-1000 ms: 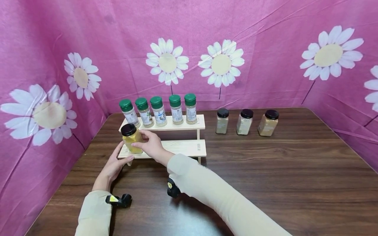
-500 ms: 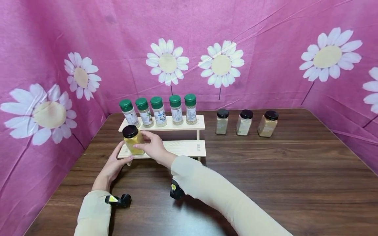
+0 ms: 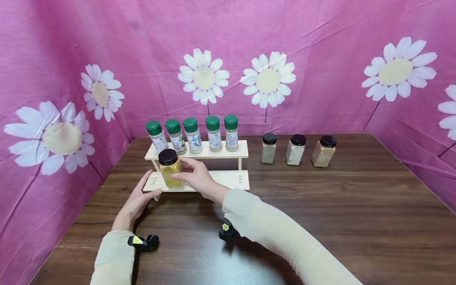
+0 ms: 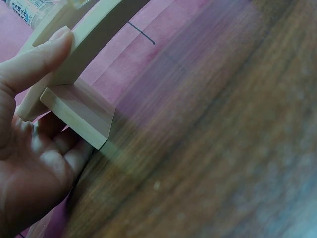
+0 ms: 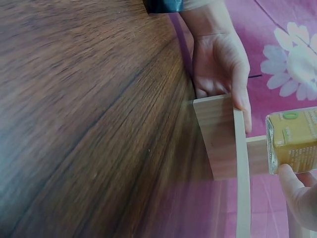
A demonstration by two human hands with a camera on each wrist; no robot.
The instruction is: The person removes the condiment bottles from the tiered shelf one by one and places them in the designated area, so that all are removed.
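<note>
In the head view my right hand [image 3: 201, 180] holds a black-lidded spice jar [image 3: 170, 173] of yellow powder, thumb in front and fingers at its side. The jar is upright over the left part of the lower board of a two-step wooden rack [image 3: 231, 179]. A small gap shows between the jar's base and that board in the right wrist view. My left hand [image 3: 133, 206] grips the left end of the lower step. Its thumb [image 4: 54, 49] rests against the board, while the other fingers go behind the leg and are partly hidden.
Several green-capped seasoning bottles [image 3: 215, 138] stand in a row on the upper step. To the right of the rack, three black-lidded jars [image 3: 295, 150] stand towards the back of the brown wooden table [image 3: 320, 209]. Pink flowered cloth [image 3: 235, 31] hangs behind and at both sides.
My right hand has carried the yellow jar a short way to the right along the lower step. The left hand keeps its hold on the rack's end.
</note>
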